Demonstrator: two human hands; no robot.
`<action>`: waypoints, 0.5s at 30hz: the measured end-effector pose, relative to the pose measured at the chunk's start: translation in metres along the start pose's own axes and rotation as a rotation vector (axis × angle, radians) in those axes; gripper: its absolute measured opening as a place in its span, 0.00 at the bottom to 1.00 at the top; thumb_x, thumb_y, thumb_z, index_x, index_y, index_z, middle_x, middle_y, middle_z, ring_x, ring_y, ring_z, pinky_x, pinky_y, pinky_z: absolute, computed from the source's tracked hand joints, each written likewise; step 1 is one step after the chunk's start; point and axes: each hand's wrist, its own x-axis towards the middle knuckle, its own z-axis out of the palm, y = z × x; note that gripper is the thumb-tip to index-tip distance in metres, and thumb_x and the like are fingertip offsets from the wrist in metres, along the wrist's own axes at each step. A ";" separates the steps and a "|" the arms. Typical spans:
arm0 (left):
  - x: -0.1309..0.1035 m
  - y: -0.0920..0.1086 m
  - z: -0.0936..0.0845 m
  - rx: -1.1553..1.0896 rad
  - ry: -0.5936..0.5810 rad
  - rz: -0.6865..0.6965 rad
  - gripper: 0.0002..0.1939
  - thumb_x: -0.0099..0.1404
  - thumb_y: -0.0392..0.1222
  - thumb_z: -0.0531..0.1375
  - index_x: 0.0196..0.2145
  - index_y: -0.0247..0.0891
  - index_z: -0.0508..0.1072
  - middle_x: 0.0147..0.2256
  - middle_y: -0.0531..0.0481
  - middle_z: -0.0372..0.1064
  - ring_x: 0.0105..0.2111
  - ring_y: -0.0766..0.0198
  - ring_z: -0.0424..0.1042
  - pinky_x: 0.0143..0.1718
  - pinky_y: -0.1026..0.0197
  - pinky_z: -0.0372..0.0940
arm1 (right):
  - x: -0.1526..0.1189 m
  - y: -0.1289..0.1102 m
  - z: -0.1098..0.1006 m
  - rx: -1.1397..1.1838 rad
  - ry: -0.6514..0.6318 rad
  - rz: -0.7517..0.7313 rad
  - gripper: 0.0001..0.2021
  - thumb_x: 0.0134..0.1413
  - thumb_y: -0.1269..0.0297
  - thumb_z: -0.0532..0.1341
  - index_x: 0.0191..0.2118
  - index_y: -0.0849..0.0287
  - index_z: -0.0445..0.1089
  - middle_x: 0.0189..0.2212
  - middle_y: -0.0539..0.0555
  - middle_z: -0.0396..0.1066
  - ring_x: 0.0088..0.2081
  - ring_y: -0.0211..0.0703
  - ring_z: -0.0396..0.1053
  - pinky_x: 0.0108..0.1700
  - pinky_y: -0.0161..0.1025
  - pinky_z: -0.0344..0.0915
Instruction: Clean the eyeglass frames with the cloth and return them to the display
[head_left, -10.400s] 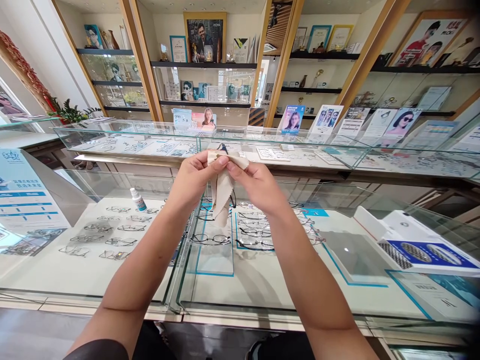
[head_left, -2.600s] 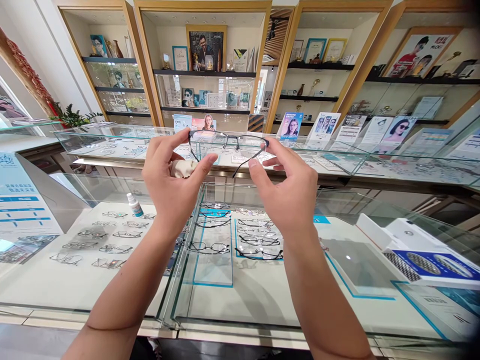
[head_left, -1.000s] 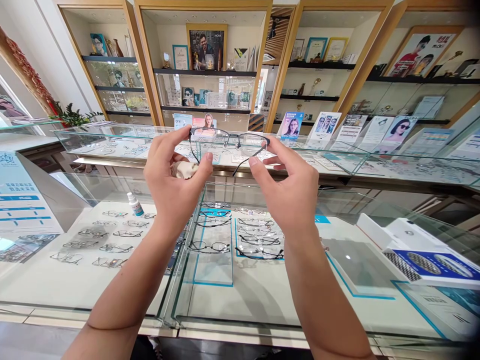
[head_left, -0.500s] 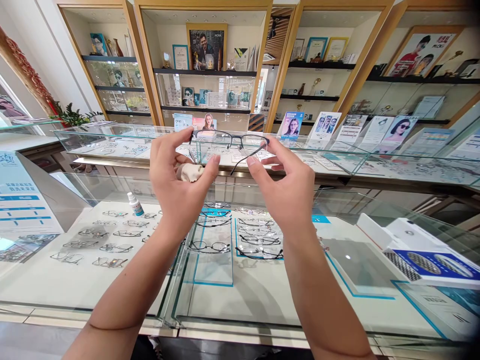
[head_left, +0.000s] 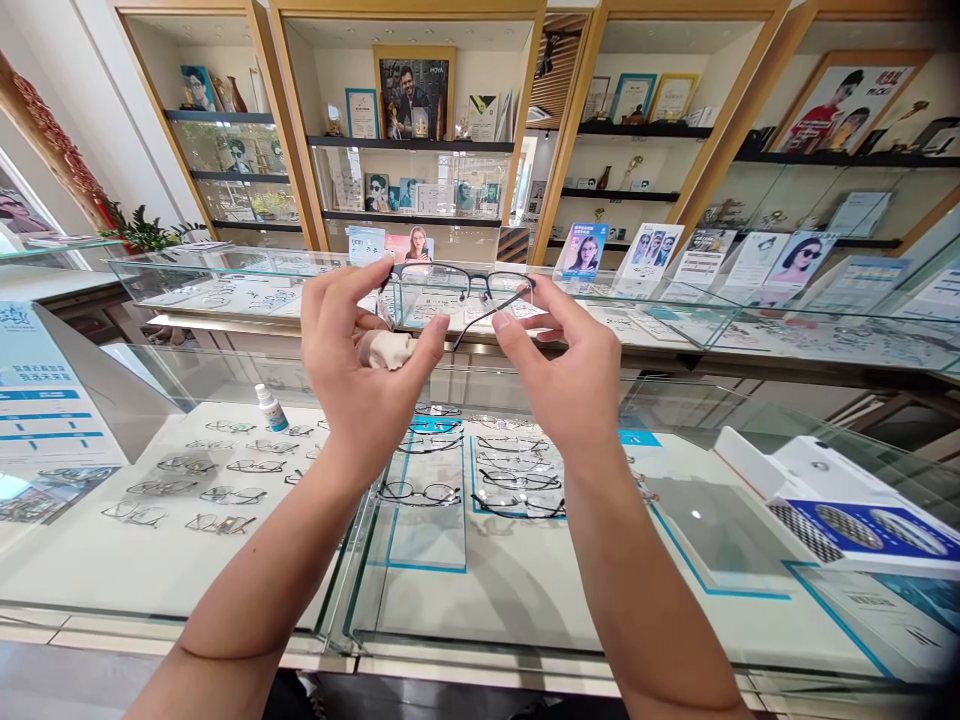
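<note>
A pair of dark half-rim eyeglasses [head_left: 469, 275] is held up in front of me, above the glass counter. My left hand [head_left: 364, 345] grips the left end of the frame with its fingers; the thumb stands apart. A crumpled off-white cloth [head_left: 390, 349] is tucked in that same hand's palm. My right hand [head_left: 574, 350] pinches the frame's right end between thumb and fingers. From there one dark temple arm slants down and left between my hands. The other temple is mostly hidden by my left hand.
Under the glass counter lie several rows of eyeglasses [head_left: 517, 480]. A white spray bottle [head_left: 271, 408] stands at the left. At the right sits an open white box [head_left: 817, 465] beside a blue printed card [head_left: 877, 527]. Behind runs another glass showcase [head_left: 652, 295] with upright leaflets.
The eyeglasses have tilted slightly, and the visible temple arm has shifted a little left and down. My hands have drawn marginally closer together, both still holding on.
</note>
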 end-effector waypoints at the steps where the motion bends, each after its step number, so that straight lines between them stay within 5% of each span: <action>1: 0.000 0.000 0.000 -0.003 0.002 0.000 0.23 0.66 0.50 0.73 0.57 0.53 0.77 0.52 0.45 0.72 0.50 0.52 0.72 0.39 0.51 0.72 | 0.000 0.000 0.000 0.007 -0.001 0.002 0.29 0.62 0.48 0.70 0.64 0.53 0.77 0.57 0.61 0.83 0.47 0.52 0.82 0.51 0.55 0.78; 15: 0.000 -0.002 0.001 0.062 0.008 0.021 0.23 0.67 0.52 0.73 0.57 0.51 0.77 0.52 0.44 0.75 0.46 0.54 0.74 0.39 0.51 0.73 | 0.001 0.000 0.000 0.016 0.013 0.001 0.23 0.61 0.49 0.69 0.59 0.50 0.78 0.54 0.57 0.83 0.45 0.49 0.80 0.52 0.52 0.77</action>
